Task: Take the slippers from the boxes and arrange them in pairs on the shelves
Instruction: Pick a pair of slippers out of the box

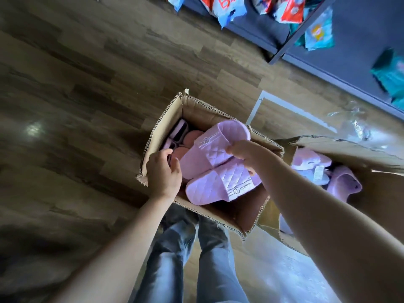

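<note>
- Wood-look plank floor [76, 95] all round, grey-brown, with a glare patch at the left.
- Dark blue shelf [360, 51] across the top right, bright packets [290, 9] hanging over its edge.
- Open cardboard box [166, 119] standing on the floor at centre; second box [382, 193] touching it on the right, flap folded over.
- Crumpled clear film [354, 125] lying behind the second box.
- Jeans [170, 270] straight below, just beside the first box's near wall.
- Lilac quilted slippers [218, 167], a pair, held just above the first box, one laid against the other.
- More slippers down inside: peach ones [192, 136] in the first box, lilac ones [343, 182] in the second.
- Right hand [244, 150] gripping the pair, thumb pressed on the upper strap, fingers tucked beneath.
- Left hand [164, 173] over the box's left corner, fingers loosely curled, nothing seen in its grasp.
</note>
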